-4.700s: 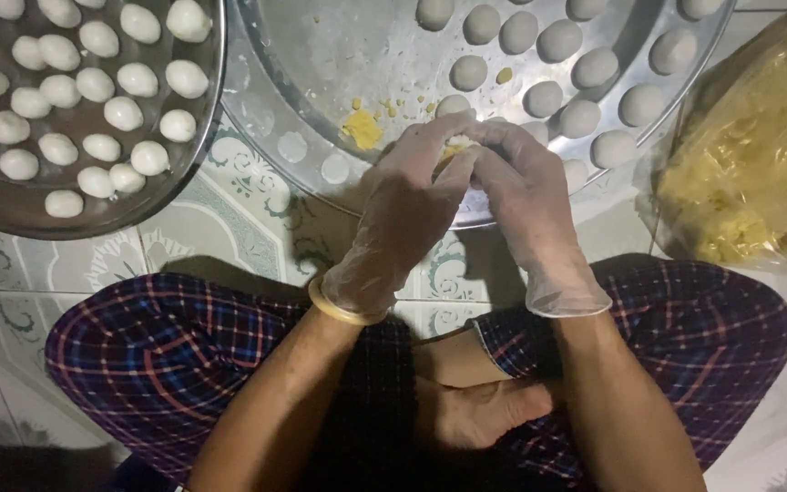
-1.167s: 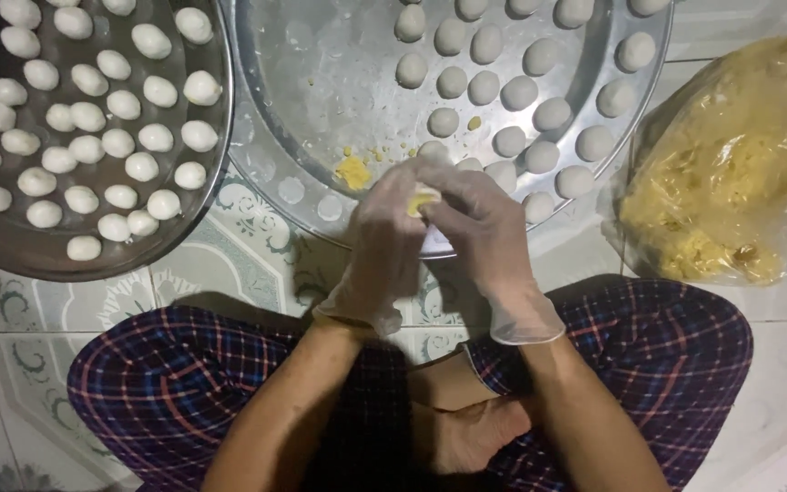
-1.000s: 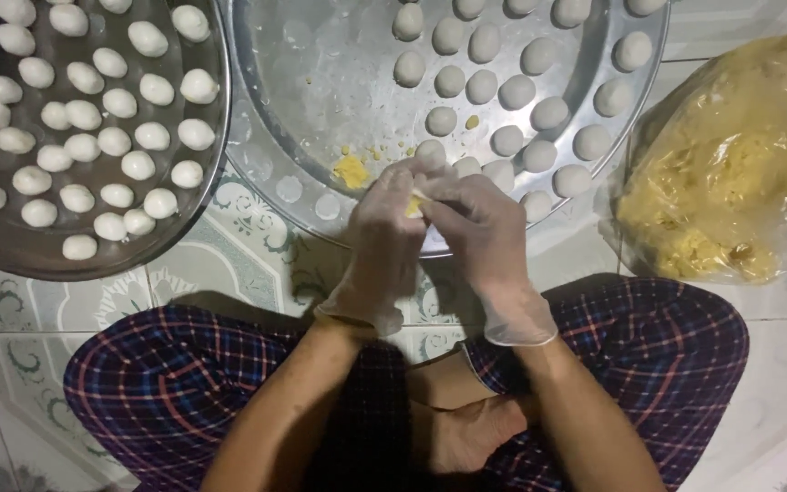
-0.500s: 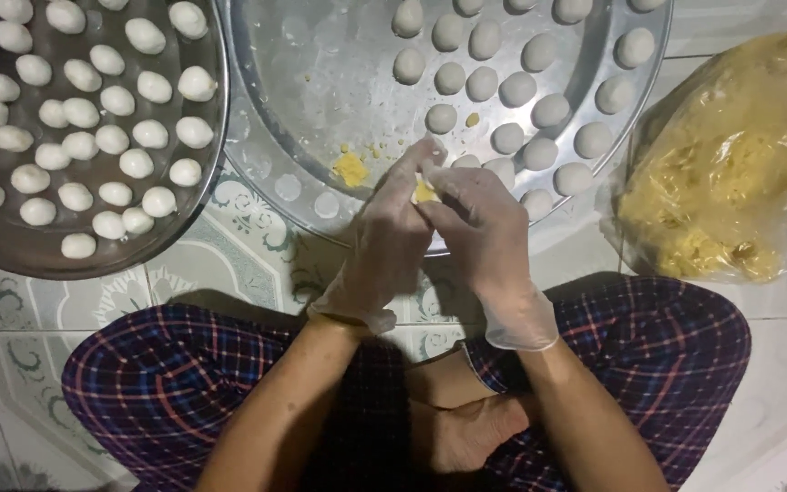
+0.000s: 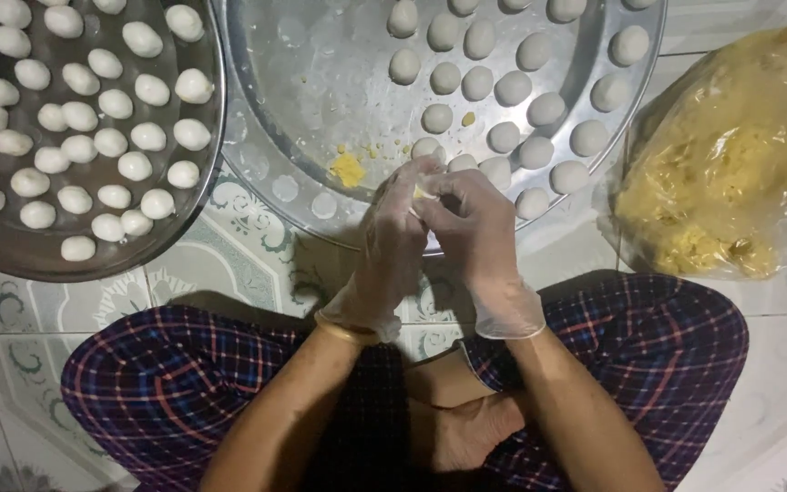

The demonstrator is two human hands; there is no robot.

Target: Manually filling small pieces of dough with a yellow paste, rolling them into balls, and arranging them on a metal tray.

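My left hand (image 5: 392,246) and my right hand (image 5: 475,239), both in thin clear gloves, meet over the near rim of a big round metal tray (image 5: 284,137). Together they pinch a small white dough piece (image 5: 423,191) with yellow filling showing inside. Several finished white dough balls (image 5: 494,87) lie in rows on the tray's right half. A small heap of yellow filling crumbs (image 5: 349,169) lies on the tray just left of my hands.
A second round metal tray (image 5: 11,246) at the left holds several white dough balls (image 5: 93,118). A clear plastic bag of yellow filling (image 5: 730,164) lies at the right. I sit cross-legged on patterned floor tiles (image 5: 229,264) in checked trousers (image 5: 175,383).
My hands have stayed together at the tray's near rim, working the dough piece; the yellow filling is now more covered by the white dough. The view has shifted slightly.
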